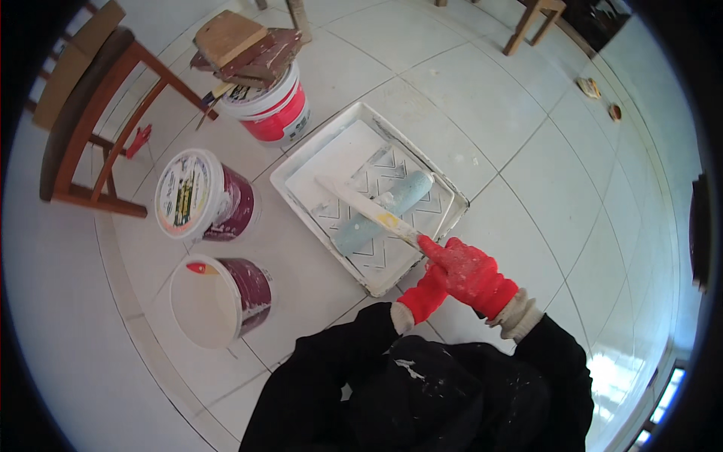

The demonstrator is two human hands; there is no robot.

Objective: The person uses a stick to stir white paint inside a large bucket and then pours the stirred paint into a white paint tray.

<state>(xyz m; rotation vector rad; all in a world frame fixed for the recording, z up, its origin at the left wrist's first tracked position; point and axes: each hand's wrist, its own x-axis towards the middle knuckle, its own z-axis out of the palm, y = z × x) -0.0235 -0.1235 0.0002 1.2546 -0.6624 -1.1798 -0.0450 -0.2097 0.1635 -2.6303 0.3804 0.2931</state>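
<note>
My right hand (473, 277), in a red glove with a pale cuff, is closed round a flat paint-coated stick (369, 209), its index finger laid along it. The stick slants over a light blue paint roller (410, 194) and reaches toward the white paint in the tray. The roller rests on the ribbed part of the white paint tray (301, 215) on the floor. My left hand (425, 295), also red-gloved, is tucked beside and partly under the right one at the tray's near edge. Its fingers are mostly hidden, so what it holds cannot be made out.
Left of the tray stand an open bucket (252, 294) of white paint and a lidded maroon bucket (237, 203). Farther back, a red-and-white bucket (282, 113) carries stacked boards (230, 41). A wooden chair (113, 128) stands far left. Small items (589, 88) lie far right.
</note>
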